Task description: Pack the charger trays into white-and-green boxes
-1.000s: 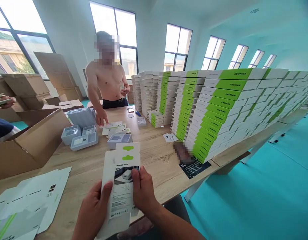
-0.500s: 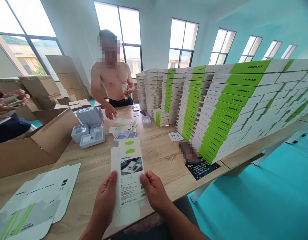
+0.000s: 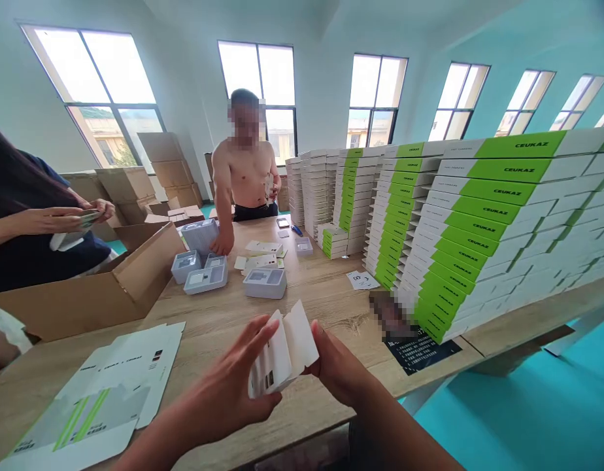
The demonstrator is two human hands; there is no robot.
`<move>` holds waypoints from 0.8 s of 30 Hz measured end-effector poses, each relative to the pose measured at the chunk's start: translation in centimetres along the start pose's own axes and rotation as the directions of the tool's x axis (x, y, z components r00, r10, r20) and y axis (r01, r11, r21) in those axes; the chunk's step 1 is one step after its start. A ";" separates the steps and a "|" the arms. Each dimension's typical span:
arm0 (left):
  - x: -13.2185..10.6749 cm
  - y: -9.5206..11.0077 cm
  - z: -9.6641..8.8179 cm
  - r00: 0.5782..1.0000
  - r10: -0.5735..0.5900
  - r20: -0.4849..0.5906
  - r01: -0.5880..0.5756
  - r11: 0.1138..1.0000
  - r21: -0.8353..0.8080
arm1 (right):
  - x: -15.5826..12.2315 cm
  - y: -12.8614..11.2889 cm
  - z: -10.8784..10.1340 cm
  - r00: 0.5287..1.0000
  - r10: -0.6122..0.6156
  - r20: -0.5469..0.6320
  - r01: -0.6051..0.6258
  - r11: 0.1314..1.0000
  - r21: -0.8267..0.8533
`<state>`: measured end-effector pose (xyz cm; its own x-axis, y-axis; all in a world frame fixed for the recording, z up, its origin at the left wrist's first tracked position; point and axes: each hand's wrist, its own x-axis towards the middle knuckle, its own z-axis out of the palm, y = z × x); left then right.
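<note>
Work in hand looks like folding: a white printed card carton blank point(image 3: 282, 350) is bent up b/w the two hands, held just above the near edge of the wooden bench point(image 3: 302, 314). Left hand point(image 3: 223, 386) is closed on its lower left side, fingers curled round the card. Right hand point(image 3: 338, 369) pinches the right side, thumb pressed on the card. Both grip firmly. The carton is part-bent, not a closed box, w/ a plain white flap standing up at the top; judging by that, next move calls for creasing the flap over and tucking it in.

Counts: 1 carton in hand. Flat blanks point(image 3: 100, 399) lie overlapped at bench left, approx 2, exact no. unclear. Grey plastic trays point(image 3: 204, 278) approx 6 mid-bench, one under a co-worker's hand point(image 3: 222, 243). Loose printed cards point(image 3: 260, 255) approx 4–5. 1 short stack of green-banded boxes point(image 3: 331, 240) near the tall stacks of green-banded white CEUKAZ boxes point(image 3: 469, 216), too many to count. 1 black leaflet point(image 3: 419, 350) at the bench edge. 1 open cardboard shipping box point(image 3: 100, 294) at left, w/ a second co-worker's hands point(image 3: 81, 214) beside it holding a small item, unclear what.
</note>
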<state>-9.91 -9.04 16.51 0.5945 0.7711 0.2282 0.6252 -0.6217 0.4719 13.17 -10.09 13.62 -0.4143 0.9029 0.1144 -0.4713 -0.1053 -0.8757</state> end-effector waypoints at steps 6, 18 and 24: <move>-0.7 0.3 0.2 0.986 0.169 -0.005 -0.167 0.974 0.156 | 0.8 0.4 -0.2 0.993 0.096 0.063 -0.106 0.975 0.193; -0.9 1.1 2.6 0.926 0.350 -0.139 -0.278 0.885 0.374 | 1.2 0.6 0.4 0.996 0.001 -0.090 -0.045 0.869 -0.493; -1.6 0.8 1.1 0.987 0.137 -0.083 -0.136 0.991 0.014 | -0.1 -1.3 1.1 0.995 -0.083 0.058 0.093 0.520 -0.849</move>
<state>-9.78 -10.95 15.57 0.6305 0.6874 0.3605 0.5454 -0.7228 0.4245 12.96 -10.49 15.22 -0.4184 0.8827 0.2138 0.3774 0.3831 -0.8431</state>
